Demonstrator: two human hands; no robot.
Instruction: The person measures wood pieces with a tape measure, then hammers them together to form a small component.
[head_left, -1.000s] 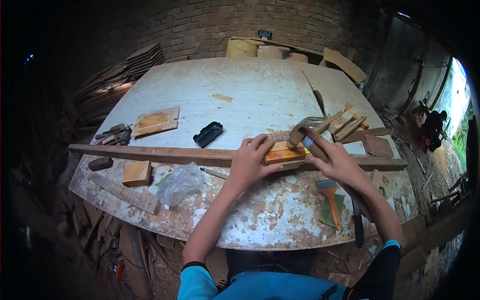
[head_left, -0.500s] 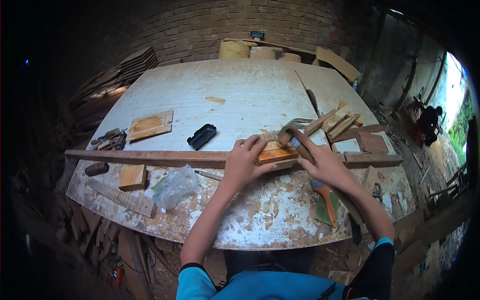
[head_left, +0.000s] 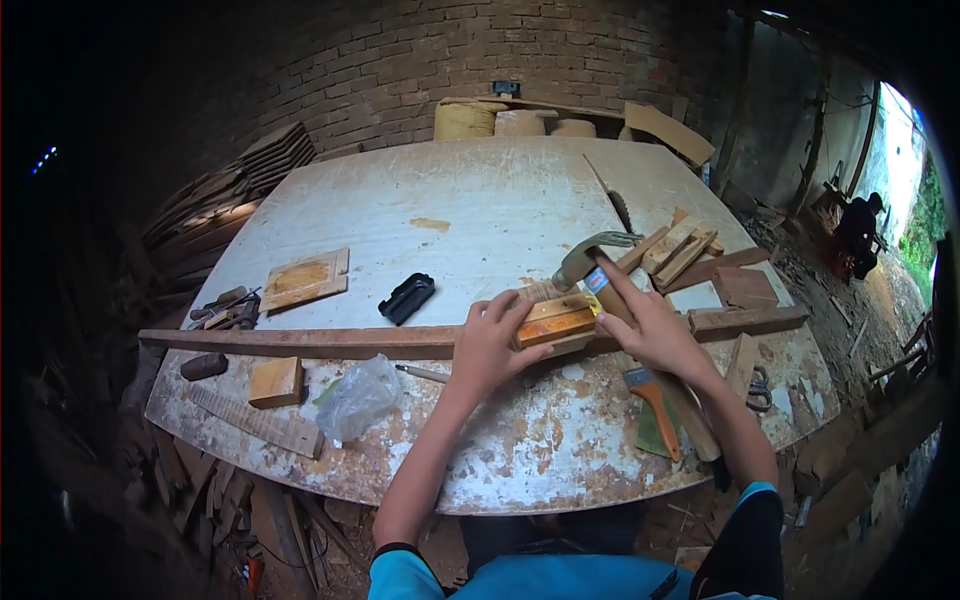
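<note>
My left hand (head_left: 490,345) is wrapped round the left end of a small orange-brown wooden piece (head_left: 555,325), which lies against the long wooden bar (head_left: 300,343). My right hand (head_left: 648,325) grips a claw hammer (head_left: 610,290) by its wooden handle, near the right end of the piece. The hammer's metal head sits just above the wood, its claw pointing right. Whether the head touches the wood is hard to tell. Below my right hand lies a paintbrush (head_left: 655,405) with an orange handle, on a green sheet (head_left: 650,437).
Left of my hands are a black case (head_left: 407,299), a plastic bag (head_left: 360,400), a wooden block (head_left: 276,382) and a flat panel (head_left: 306,280). Wood offcuts (head_left: 680,245) and a saw blade (head_left: 619,208) are at the right. Another person (head_left: 857,235) is far right.
The hammer has turned upright in my right hand, so its claw and a blue label on the handle show more. The view has shifted slightly. My left hand stays on the wooden piece.
</note>
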